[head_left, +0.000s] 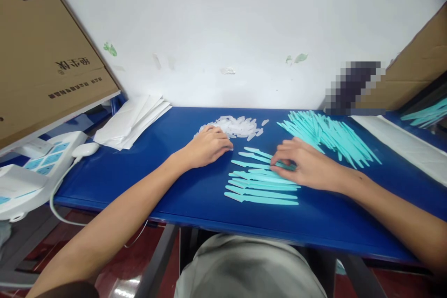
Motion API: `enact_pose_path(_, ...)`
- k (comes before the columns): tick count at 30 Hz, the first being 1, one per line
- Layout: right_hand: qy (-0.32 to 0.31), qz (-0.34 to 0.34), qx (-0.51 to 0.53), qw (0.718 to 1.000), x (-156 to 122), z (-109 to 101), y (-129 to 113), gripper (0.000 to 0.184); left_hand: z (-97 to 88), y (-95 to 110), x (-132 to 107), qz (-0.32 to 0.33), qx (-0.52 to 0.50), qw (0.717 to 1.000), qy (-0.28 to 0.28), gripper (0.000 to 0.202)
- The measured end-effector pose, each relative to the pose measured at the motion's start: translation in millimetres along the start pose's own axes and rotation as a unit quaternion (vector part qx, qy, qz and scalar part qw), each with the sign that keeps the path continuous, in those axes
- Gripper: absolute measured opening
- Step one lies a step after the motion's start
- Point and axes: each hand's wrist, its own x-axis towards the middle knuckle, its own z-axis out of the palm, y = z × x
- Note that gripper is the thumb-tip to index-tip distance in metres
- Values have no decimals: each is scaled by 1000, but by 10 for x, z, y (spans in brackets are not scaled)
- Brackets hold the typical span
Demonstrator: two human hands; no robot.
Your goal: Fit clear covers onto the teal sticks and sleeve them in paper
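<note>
Grey lap [244, 270] is below teal-stick row [268, 179] on counter [188, 191]. R hand [296, 163] nearly pinched at row, L hand [211, 145] half-curled by white pcs [240, 127] beyond it; grips unclear. Step: prob. arranging; next needs fine pinch.

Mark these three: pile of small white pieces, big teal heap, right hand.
White pile [240, 126]: head view, pile's middle.
Teal heap [330, 132]: head view, heap's middle.
Right hand [303, 161]: head view, back of hand.

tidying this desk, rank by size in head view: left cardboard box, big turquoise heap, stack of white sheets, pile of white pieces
1. Left cardboard box, cut by the frame
2. Big turquoise heap
3. Stack of white sheets
4. Pile of white pieces, partly behind the left hand
</note>
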Motion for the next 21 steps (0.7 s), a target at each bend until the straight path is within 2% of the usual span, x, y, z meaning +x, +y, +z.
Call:
enact_pose_path(3, -40, 41, 9, 998, -12, 17, 37, 28, -15, 1, -7, 6, 39, 999, 8, 29)
enact_pose_path(7, -61, 86, 32, 994, -32, 8, 67, 29, 1, 9, -15, -11, 67, 998, -1, 36)
enact_pose_path(10, -81, 101, 74, 989, -26, -14, 55, 29, 43, 20, -15, -15, 44, 999, 6, 35)
enact_pose_path(12, -80, 112, 108, 985, -13, -33, 34, 28, 81, 28, -7, -24, 14, 999, 39, 34)
enact_pose_path(14, -52, 117, 130, 983, 1, -53, 16, 27, 115, 33, 10, -39, -19, 996, 82, 31)
enact_pose_path(17, 26, 88, 118, 989, 12, -56, 31, 24, 134, 41, 37, -83, -77, 982, 155, 22)
enact_pose_path(21, 119, 62, 46, 990, 6, 12, 128, 22, 85, 57, 47, -165, -196, 935, 247, 15)
